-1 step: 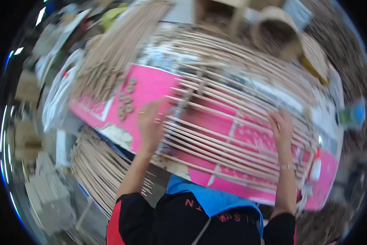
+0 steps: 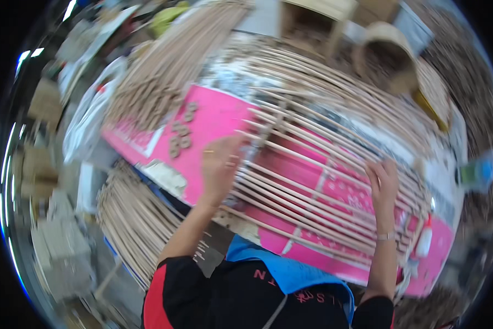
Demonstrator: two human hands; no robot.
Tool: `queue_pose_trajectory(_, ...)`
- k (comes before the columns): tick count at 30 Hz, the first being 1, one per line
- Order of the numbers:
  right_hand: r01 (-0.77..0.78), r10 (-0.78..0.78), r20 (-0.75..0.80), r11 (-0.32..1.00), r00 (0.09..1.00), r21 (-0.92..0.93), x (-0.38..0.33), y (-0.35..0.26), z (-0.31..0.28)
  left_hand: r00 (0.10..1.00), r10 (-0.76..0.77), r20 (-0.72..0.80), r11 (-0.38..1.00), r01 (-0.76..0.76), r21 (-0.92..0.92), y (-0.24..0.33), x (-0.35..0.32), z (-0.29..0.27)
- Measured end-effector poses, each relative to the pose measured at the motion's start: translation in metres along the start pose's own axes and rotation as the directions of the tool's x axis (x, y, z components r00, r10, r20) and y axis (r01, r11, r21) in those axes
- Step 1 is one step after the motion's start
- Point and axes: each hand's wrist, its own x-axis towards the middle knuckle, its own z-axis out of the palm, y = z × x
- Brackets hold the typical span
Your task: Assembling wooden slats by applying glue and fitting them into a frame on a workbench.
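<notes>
A rack of thin wooden rods [image 2: 306, 192] lies across the pink board [image 2: 216, 107], with a crossbar [image 2: 269, 127] through the rods near their left ends. My left hand [image 2: 220, 167] is at the rods' left ends, beside this crossbar; its fingertips are smeared, so its grip is unclear. Over the right part of the rack, my right hand [image 2: 384, 181] has thumb and fingers curled together on a wooden rod. Small round wooden rings [image 2: 179, 137] lie in a cluster on the pink board, left of my left hand.
Long rods [image 2: 186, 60] are heaped at the far left, and another bundle [image 2: 134, 219] lies below the table's left edge. More loose rods [image 2: 334, 74] lie behind the rack. A round container [image 2: 389, 52] stands at the far right. A white bottle [image 2: 423, 241] is near the rack's right end.
The whole view has shifted, so the table and things appear slightly farther right and lower. Both hands keep about the same places on the rack.
</notes>
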Motion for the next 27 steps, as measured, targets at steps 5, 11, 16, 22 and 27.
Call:
queue_pose_trajectory(5, 0.120, -0.127, 0.103, 0.990, 0.987, 0.067, 0.010, -0.078, 0.007, 0.952, 0.306, 0.007, 0.948, -0.304, -0.096, 0.077, 0.008, 0.014)
queue_pose_trajectory(11, 0.380, -0.392, 0.156, 0.919, 0.907, 0.104, 0.039, -0.158, 0.015, 0.967, 0.208, 0.146, 0.978, -0.200, -0.068, 0.070, -0.026, -0.011)
queue_pose_trajectory(16, 0.643, -0.646, -0.062, 0.740, 0.761, 0.197, 0.052, -0.241, 0.011, 0.984, -0.093, -0.150, 0.996, 0.090, -0.027, 0.030, -0.081, -0.079)
queue_pose_trajectory(22, 0.561, -0.604, -0.021, 0.727, 0.797, 0.395, 0.025, -0.261, 0.029, 0.538, -0.657, -0.528, 0.722, 0.650, -0.237, -0.069, -0.230, -0.175)
queue_pose_trajectory(27, 0.403, -0.520, 0.152, 0.788, 0.841, 0.465, -0.006, -0.250, 0.049, 0.124, -0.798, -0.589, 0.256, 0.956, -0.145, -0.171, -0.360, -0.189)
